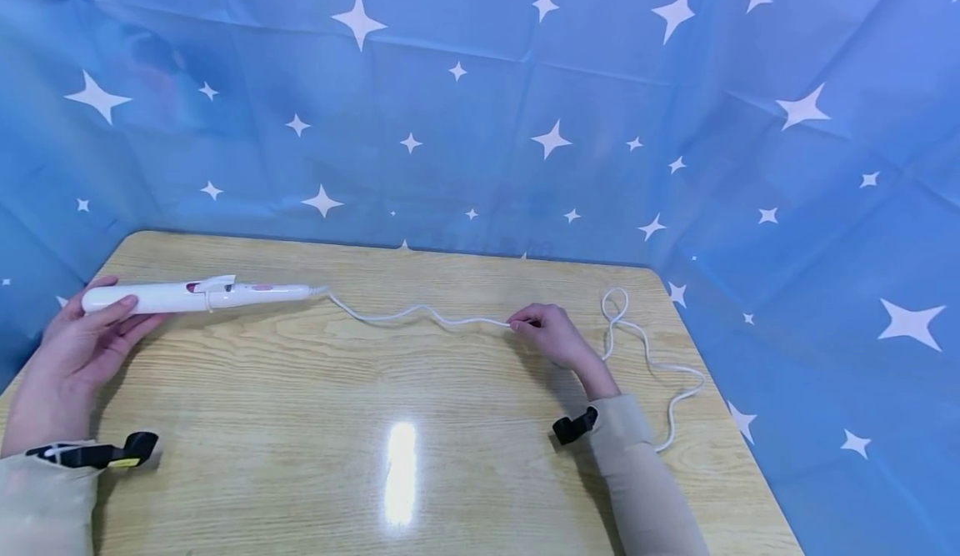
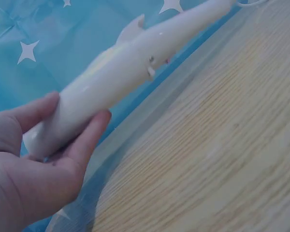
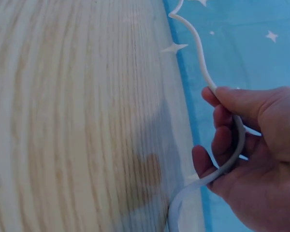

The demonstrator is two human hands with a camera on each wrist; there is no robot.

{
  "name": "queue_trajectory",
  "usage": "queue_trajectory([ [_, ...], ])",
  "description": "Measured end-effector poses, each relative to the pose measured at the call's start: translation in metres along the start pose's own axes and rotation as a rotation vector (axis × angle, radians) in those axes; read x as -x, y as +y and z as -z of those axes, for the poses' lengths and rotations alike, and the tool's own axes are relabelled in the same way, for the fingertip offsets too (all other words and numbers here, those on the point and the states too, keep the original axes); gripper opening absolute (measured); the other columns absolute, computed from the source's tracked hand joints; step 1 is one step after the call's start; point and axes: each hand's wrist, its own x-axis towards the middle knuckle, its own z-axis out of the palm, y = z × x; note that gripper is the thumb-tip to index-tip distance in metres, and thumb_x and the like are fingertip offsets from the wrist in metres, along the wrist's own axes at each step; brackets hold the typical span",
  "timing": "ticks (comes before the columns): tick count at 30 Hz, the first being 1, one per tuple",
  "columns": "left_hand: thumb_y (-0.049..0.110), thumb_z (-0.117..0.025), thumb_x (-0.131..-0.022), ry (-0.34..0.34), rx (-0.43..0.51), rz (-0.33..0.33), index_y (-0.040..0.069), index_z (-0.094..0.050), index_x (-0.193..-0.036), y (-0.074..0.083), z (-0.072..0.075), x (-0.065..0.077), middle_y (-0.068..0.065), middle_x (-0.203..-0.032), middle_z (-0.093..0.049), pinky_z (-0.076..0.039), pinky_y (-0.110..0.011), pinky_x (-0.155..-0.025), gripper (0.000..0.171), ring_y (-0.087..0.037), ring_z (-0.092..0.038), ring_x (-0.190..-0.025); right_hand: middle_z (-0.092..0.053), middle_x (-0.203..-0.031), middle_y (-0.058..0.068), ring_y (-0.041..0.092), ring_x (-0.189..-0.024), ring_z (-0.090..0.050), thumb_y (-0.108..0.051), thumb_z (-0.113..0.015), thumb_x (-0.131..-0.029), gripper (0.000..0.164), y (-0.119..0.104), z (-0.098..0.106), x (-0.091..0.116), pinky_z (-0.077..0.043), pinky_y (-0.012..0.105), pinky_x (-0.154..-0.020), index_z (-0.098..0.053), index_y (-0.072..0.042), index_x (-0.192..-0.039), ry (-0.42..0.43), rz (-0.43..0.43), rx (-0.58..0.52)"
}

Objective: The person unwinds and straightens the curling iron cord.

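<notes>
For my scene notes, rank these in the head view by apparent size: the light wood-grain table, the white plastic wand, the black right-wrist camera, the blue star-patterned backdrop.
1. Blue star-patterned backdrop
2. Light wood-grain table
3. White plastic wand
4. Black right-wrist camera

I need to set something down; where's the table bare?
Front middle of the pale wood-grain table, between beige sleeves, this side of the thin white cord. Crowded: left, by the white tubular appliance; right, where the cord loops.

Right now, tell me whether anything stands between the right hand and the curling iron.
Nothing visible blocks the right hand; only the white cord it pinches spans the gap to the curling iron.
</notes>
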Motion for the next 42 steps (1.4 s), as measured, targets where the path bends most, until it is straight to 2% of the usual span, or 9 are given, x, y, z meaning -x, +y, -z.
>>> queue_trajectory([
  [5, -0.015, -0.049, -0.100, 0.101, -0.003, 0.014, 0.030, -0.042, -0.152, -0.003, 0.002, -0.004, 0.000, -0.118, -0.060, -0.063, -0.049, -0.083, 0.070, -0.034, -0.073, -0.092, -0.073, -0.101, 0.008, 0.019, -0.077, -0.057, -0.010, -0.065, -0.102, 0.016, 0.000, 0.002, 0.007, -0.050, 0.029, -0.064, -0.078, -0.003, -0.107, -0.050, -0.002, 0.019],
  [9, -0.010, -0.051, -0.102, 0.134, -0.001, 0.025, 0.037, -0.026, -0.160, -0.003, 0.001, -0.008, -0.004, -0.112, -0.066, -0.061, -0.048, -0.090, 0.079, -0.032, -0.074, -0.092, -0.073, -0.099, 0.005, 0.016, -0.078, -0.059, -0.009, -0.066, -0.101, 0.015, 0.002, 0.001, 0.011, -0.052, 0.027, -0.065, -0.078, -0.004, -0.108, -0.117, 0.014, 0.019],
  [16, -0.009, -0.054, -0.101, 0.147, 0.006, 0.036, 0.034, -0.037, -0.156, -0.002, 0.007, -0.013, -0.004, -0.108, -0.068, -0.062, -0.048, -0.087, 0.072, -0.031, -0.074, -0.089, -0.073, -0.097, 0.002, 0.016, -0.079, -0.061, -0.008, -0.066, -0.101, 0.014, 0.006, -0.002, 0.014, -0.054, 0.028, -0.067, -0.079, -0.006, -0.107, -0.153, 0.030, 0.036],
  [20, -0.009, -0.051, -0.102, 0.127, 0.008, 0.037, 0.036, -0.030, -0.159, 0.000, 0.009, -0.016, -0.003, -0.110, -0.067, -0.062, -0.048, -0.087, 0.076, -0.031, -0.074, -0.089, -0.073, -0.097, 0.002, 0.017, -0.079, -0.061, -0.011, -0.066, -0.101, 0.015, 0.007, -0.001, 0.016, -0.054, 0.028, -0.067, -0.079, -0.007, -0.107, -0.155, 0.030, 0.037],
  [24, -0.009, -0.051, -0.102, 0.153, 0.016, 0.026, 0.040, -0.027, -0.161, 0.004, 0.010, -0.019, 0.000, -0.114, -0.066, -0.063, -0.050, -0.083, 0.080, -0.030, -0.074, -0.088, -0.073, -0.098, 0.002, 0.017, -0.080, -0.062, -0.012, -0.067, -0.101, 0.014, 0.006, -0.002, 0.017, -0.054, 0.027, -0.068, -0.079, -0.008, -0.108, -0.144, 0.023, 0.033],
  [28, -0.005, -0.058, -0.100, 0.249, -0.048, -0.001, 0.039, -0.025, -0.161, 0.008, 0.011, -0.021, 0.004, -0.113, -0.065, -0.065, -0.048, -0.078, 0.082, -0.025, -0.074, -0.081, -0.073, -0.098, 0.002, 0.016, -0.079, -0.061, -0.011, -0.067, -0.100, 0.015, 0.005, -0.007, 0.016, -0.053, 0.026, -0.066, -0.079, -0.007, -0.108, -0.141, 0.031, 0.033],
  [34, 0.007, -0.070, -0.096, 0.378, -0.248, 0.004, 0.034, -0.026, -0.162, 0.015, 0.013, -0.021, 0.008, -0.102, -0.065, -0.066, -0.039, -0.071, 0.084, -0.016, -0.072, -0.073, -0.073, -0.097, 0.002, 0.014, -0.074, -0.058, -0.011, -0.067, -0.101, 0.016, 0.004, -0.014, 0.014, -0.049, 0.025, -0.062, -0.079, -0.007, -0.111, -0.139, 0.028, 0.043],
  [38, 0.013, -0.069, -0.097, 0.380, -0.352, 0.043, 0.033, -0.020, -0.162, 0.022, 0.017, -0.019, 0.011, -0.093, -0.064, -0.066, -0.034, -0.072, 0.084, -0.015, -0.073, -0.071, -0.073, -0.101, 0.002, 0.013, -0.073, -0.057, -0.012, -0.066, -0.102, 0.017, 0.003, -0.016, 0.014, -0.049, 0.026, -0.061, -0.078, -0.008, -0.113, -0.138, 0.031, 0.057],
  [42, 0.017, -0.067, -0.099, 0.362, -0.375, 0.083, 0.035, -0.020, -0.161, 0.028, 0.022, -0.018, 0.010, -0.085, -0.066, -0.065, -0.033, -0.073, 0.080, -0.016, -0.074, -0.070, -0.073, -0.100, 0.001, 0.014, -0.074, -0.057, -0.012, -0.066, -0.102, 0.017, 0.002, -0.016, 0.014, -0.050, 0.027, -0.062, -0.078, -0.009, -0.112, -0.132, 0.018, 0.053],
])
